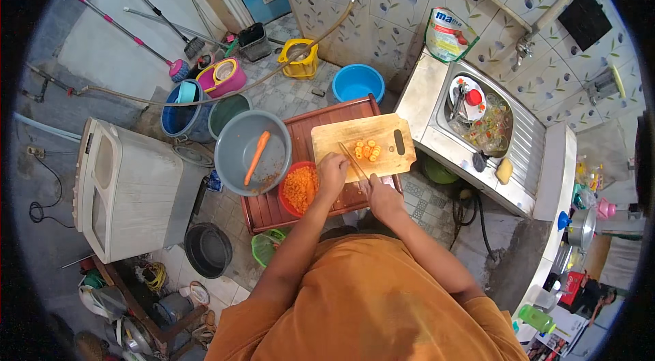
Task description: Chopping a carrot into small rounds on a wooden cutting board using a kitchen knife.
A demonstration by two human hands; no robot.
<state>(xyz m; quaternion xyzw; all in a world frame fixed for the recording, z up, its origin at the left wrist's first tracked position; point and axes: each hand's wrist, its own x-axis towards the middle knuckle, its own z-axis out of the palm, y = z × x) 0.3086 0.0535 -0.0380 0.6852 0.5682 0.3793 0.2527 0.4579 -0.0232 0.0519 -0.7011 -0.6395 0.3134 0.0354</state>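
My right hand (385, 198) grips the handle of a kitchen knife (354, 160), whose blade points up and left across a wooden cutting board (327, 136). Just left of the blade, my left hand (332, 173) rests at the board's lower left with its fingers bunched; whatever lies under them is hidden. Several round carrot slices (367, 150) lie on the board right of the knife. A red bowl (282, 198) of diced carrot (299, 188) stands beside my left wrist. One whole peeled carrot (257, 157) lies in a large grey basin (225, 149).
The board, bowl and basin stand on a low reddish-brown wooden table (302, 123). A green basket (263, 253) sits below its near edge. Beyond it is a blue basin (358, 84); to the right, a steel sink (445, 105) holds dishes. A washing machine (138, 182) stands at left.
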